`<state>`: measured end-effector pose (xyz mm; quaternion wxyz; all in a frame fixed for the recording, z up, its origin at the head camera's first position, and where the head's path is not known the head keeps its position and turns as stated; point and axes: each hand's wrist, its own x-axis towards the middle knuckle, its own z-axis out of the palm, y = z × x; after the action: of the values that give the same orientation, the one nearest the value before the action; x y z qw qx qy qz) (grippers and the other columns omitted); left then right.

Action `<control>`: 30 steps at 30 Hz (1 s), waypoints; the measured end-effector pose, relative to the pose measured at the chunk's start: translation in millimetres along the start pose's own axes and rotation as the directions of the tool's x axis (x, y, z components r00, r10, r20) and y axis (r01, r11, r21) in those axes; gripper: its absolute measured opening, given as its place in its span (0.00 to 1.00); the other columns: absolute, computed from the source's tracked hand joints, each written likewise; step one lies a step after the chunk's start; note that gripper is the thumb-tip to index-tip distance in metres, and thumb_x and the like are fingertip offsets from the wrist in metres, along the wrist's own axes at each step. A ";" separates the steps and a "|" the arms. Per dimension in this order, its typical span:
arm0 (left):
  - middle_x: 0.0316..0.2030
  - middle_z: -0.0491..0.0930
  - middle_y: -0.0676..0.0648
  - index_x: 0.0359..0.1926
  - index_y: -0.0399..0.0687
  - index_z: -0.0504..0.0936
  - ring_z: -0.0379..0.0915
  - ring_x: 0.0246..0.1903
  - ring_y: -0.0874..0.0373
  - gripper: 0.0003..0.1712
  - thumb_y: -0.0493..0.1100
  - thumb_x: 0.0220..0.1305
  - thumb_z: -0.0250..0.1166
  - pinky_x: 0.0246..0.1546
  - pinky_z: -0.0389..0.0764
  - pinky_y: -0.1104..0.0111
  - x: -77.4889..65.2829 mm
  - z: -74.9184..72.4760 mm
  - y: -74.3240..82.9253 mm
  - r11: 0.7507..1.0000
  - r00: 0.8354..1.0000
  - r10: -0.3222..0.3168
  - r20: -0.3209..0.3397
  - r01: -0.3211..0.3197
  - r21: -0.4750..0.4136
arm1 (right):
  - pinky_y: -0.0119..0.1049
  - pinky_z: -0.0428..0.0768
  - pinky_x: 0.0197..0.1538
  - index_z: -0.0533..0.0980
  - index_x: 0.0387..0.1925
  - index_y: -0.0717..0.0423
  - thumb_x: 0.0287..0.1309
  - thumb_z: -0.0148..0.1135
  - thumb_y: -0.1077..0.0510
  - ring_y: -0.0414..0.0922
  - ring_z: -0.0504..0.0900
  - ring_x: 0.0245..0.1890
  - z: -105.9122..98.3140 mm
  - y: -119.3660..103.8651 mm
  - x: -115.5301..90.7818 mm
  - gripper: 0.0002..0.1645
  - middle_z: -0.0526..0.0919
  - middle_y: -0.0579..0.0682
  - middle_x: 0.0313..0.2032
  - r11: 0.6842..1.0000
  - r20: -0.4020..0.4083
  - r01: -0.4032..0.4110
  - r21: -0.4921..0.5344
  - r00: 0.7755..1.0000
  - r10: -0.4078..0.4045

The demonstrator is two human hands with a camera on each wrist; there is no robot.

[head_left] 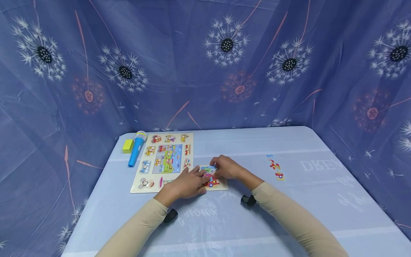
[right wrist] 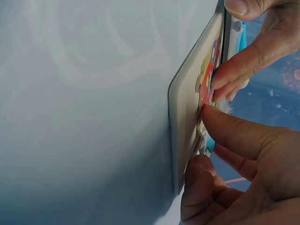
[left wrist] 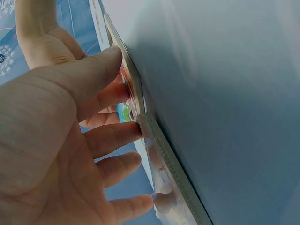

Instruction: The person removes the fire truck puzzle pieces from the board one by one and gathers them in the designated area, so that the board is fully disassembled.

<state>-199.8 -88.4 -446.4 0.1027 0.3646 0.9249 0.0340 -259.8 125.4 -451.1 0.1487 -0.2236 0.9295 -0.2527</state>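
A small wooden puzzle board (head_left: 223, 186) lies on the table, with colourful puzzle pieces (head_left: 212, 182) showing a red vehicle on it. My left hand (head_left: 188, 184) spreads over its left side, fingers extended; in the left wrist view the thumb and index fingertip touch the small board, while other fingers reach to the edge of the large peg board (left wrist: 173, 180). My right hand (head_left: 226, 167) is at the upper right of the picture. In the right wrist view its thumb and curled fingers pinch a puzzle piece (right wrist: 202, 133) at the picture's edge.
The large peg puzzle (head_left: 136, 182) with vehicle pieces lies left, beside the small board. Further left are a blue toy microphone (head_left: 136, 151) and a yellow block (head_left: 127, 146). A strip of puzzle pieces (head_left: 276, 167) lies to the right. Dark wrist straps (head_left: 171, 215) hang below the sleeves.
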 end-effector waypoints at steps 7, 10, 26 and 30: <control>0.73 0.68 0.43 0.70 0.59 0.76 0.55 0.75 0.40 0.29 0.59 0.72 0.62 0.67 0.61 0.33 -0.2 0.3 0.2 1.000 1.000 -0.005 0.001 0.005 -0.002 | 0.43 0.79 0.47 0.82 0.52 0.52 0.56 0.76 0.61 0.44 0.78 0.38 -1.0 -0.3 -1.7 0.21 0.83 0.49 0.38 1.000 0.000 -0.010 0.015 1.000 0.010; 0.73 0.68 0.43 0.70 0.59 0.75 0.55 0.76 0.40 0.29 0.59 0.72 0.62 0.67 0.61 0.33 -0.3 1.1 0.1 1.000 1.000 -0.007 0.001 0.007 -0.005 | 0.41 0.78 0.45 0.82 0.52 0.52 0.56 0.76 0.61 0.43 0.78 0.37 0.4 1.1 -0.7 0.21 0.83 0.48 0.37 1.000 -0.003 -0.008 0.011 1.000 0.008; 0.73 0.68 0.43 0.71 0.57 0.75 0.54 0.76 0.39 0.29 0.58 0.72 0.62 0.68 0.60 0.33 -2.6 -1.6 1.9 1.000 1.000 -0.006 0.003 0.006 -0.025 | 0.37 0.76 0.40 0.81 0.55 0.58 0.60 0.71 0.61 0.42 0.75 0.35 -6.0 7.5 -6.0 0.20 0.81 0.48 0.36 0.999 -0.031 0.055 0.001 0.998 -0.055; 0.73 0.68 0.43 0.71 0.58 0.75 0.54 0.76 0.39 0.29 0.57 0.72 0.62 0.68 0.60 0.33 -3.0 -2.2 1.7 1.000 1.000 -0.003 0.003 0.003 -0.028 | 0.38 0.75 0.40 0.80 0.56 0.60 0.62 0.69 0.62 0.42 0.74 0.36 -10.8 18.7 -14.6 0.20 0.79 0.49 0.38 0.996 -0.026 0.080 0.036 0.997 -0.079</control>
<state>-197.0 -89.1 -443.5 0.1093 0.3617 0.9247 0.0463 -258.0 151.4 -449.8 0.1312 -0.2542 0.9169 -0.2784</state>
